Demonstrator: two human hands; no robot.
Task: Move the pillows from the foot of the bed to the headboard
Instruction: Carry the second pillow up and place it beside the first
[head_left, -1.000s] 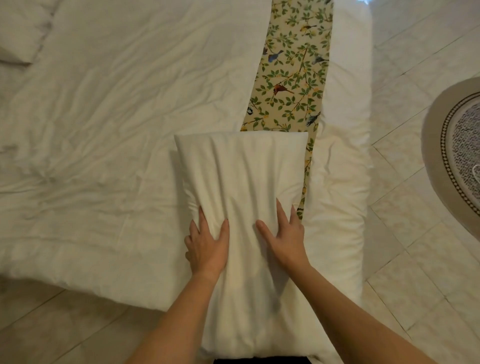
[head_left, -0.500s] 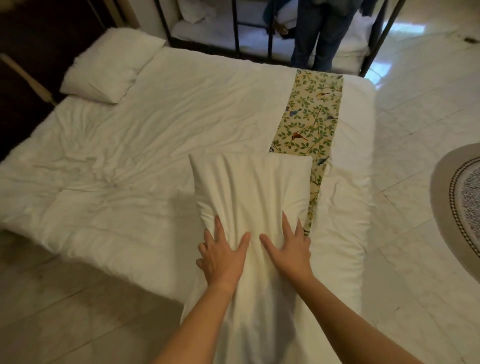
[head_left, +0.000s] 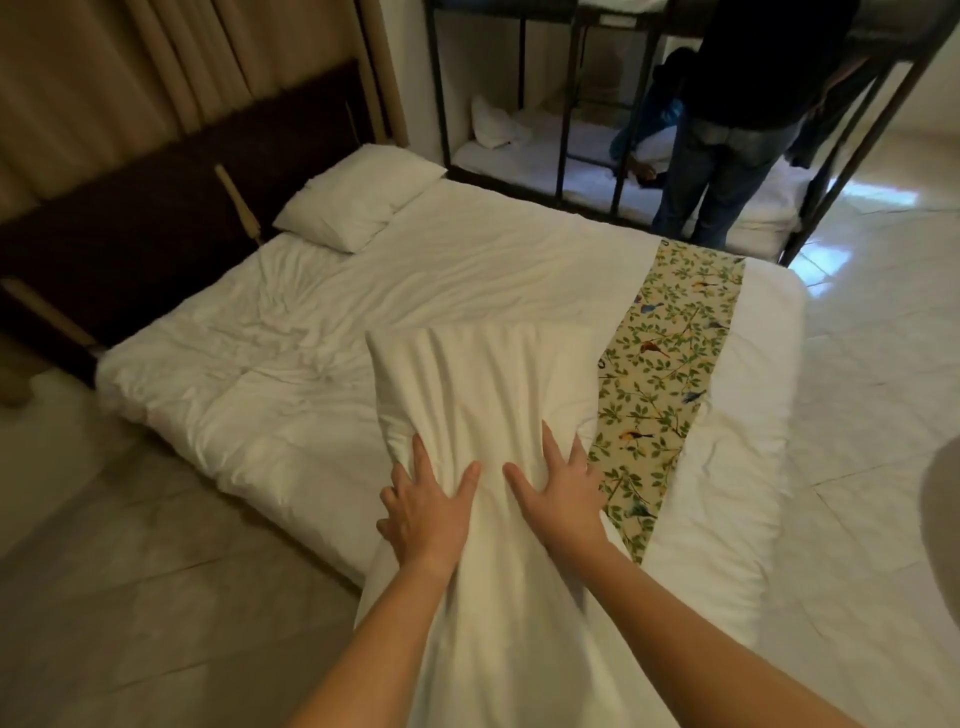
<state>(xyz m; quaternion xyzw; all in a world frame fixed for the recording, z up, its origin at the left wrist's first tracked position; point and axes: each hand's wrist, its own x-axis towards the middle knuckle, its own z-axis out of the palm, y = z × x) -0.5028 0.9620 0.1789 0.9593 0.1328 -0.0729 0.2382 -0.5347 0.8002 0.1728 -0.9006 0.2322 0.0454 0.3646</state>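
Note:
I hold a long white pillow (head_left: 483, 395) up in front of me, over the near side of the bed (head_left: 291, 374). My left hand (head_left: 423, 512) grips its left part and my right hand (head_left: 558, 491) grips its right part, fingers spread on the fabric. Its lower end hangs down between my forearms. A second white pillow (head_left: 358, 195) lies at the far left corner of the bed, against the dark headboard (head_left: 150, 208). A floral runner (head_left: 660, 384) with birds crosses the foot of the bed, to the right of the held pillow.
Beige curtains (head_left: 130, 67) hang behind the headboard. A black metal bunk bed (head_left: 571, 130) stands beyond the bed, with a person (head_left: 727, 130) in dark clothes standing at it. Tiled floor (head_left: 130, 597) lies to my left and right.
The view has risen from the foot of the bed toward the headboard. The pillow has come up in both hands and leans left; the far pillow, headboard and bunk bed came into view.

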